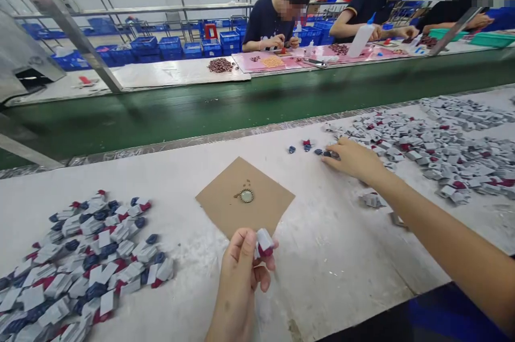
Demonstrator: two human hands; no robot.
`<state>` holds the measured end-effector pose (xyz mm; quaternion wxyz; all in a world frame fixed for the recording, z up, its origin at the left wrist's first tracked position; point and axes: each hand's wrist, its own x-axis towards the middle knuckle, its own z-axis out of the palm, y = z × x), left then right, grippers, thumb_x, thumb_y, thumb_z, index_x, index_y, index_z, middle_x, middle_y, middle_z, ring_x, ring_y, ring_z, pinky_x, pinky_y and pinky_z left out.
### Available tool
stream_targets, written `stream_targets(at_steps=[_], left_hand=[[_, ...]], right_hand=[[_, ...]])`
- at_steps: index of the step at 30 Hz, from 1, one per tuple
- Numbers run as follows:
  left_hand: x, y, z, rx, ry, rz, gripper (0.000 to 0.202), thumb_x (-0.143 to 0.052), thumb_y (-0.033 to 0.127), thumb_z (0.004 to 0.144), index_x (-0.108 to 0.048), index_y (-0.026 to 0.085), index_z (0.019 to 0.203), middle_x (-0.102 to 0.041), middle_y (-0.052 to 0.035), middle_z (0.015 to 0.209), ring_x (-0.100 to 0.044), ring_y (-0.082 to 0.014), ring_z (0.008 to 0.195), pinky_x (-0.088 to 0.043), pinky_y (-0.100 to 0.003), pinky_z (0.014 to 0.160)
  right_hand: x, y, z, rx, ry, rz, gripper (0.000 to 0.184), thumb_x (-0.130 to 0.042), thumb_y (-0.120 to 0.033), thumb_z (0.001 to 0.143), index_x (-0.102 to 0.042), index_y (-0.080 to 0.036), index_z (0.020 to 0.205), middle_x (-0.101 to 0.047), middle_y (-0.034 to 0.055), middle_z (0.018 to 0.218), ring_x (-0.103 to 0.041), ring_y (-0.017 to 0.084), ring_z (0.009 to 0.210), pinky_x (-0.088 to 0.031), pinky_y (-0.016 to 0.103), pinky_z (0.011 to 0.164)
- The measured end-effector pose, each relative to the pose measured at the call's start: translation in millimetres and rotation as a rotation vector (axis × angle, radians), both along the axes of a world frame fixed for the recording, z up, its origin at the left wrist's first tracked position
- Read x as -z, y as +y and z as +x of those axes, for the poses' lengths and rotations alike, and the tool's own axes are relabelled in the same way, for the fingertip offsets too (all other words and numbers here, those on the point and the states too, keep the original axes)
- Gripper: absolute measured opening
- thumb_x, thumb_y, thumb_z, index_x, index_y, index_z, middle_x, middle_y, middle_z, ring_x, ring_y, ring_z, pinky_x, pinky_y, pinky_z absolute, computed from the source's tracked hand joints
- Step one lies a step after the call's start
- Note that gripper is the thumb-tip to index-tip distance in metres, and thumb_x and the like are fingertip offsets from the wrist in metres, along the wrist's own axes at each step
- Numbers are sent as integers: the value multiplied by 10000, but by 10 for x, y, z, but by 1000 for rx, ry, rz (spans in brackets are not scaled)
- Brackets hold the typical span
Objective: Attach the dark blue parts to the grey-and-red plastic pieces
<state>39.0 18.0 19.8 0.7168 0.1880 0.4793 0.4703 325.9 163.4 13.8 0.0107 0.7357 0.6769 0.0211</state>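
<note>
My left hand [245, 272] is closed in a pinch on a small grey-and-dark-red piece [264, 242], near the lower corner of a brown cardboard square [217, 200]. On the cardboard lies a small round metal cap [247, 195] with a ridged rim and a pale middle, beside some wet-looking brown spots. My right hand [356, 160] reaches out to the right of the cardboard, its thumb and fingertips closed around a small dark blue piece [335, 155]. A few loose dark blue pieces [292, 149] lie just left of it, one with a dark red piece [306, 142].
A heap of grey, blue and dark red pieces [96, 256] covers the left of the white table [322, 261]. Mostly grey pieces [426, 143] spread over the right. Beyond a green strip [181, 111], other people work at another table with a white bottle [361, 39].
</note>
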Motion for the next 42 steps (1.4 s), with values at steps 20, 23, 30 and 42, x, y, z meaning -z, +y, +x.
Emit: stream_targets(at_steps=[20,23,30,42], left_hand=[[29,-159,-411,-12,298,134,325,-690,385,686,-590,192,927,-560,14,700,-461,-69,527,-361,-176,475],[27,-210,-438,7,194,160,244,-599,371,766,-576,229,963,-478,54,590,-398,-54,443,-325,-175,436],[71,-249,-511,105,-232,105,403,-674,433,569,-677,194,894,-490,9,655,-378,-59,486,-239,-143,374],[58,-209,-443,-265,101,112,314,-749,299,643,-673,222,938,-616,-26,862,-578,-118,675,-514,-192,520]], right_hand=[[-194,-335,-507,-152,491,-66,296,-511,-466,796,-605,-202,892,-661,58,813,-618,189,711,-460,284,595],[-255,-441,-724,-198,680,-106,292,-560,-470,759,-638,-209,866,-655,65,857,-599,199,725,-454,298,581],[-262,-600,-1290,-249,990,-83,238,-625,-409,720,-677,-208,835,-632,57,888,-544,180,774,-441,284,608],[-193,-641,-1711,-162,1308,-217,274,-642,-333,706,-626,-177,931,-668,49,878,-611,150,719,-500,321,714]])
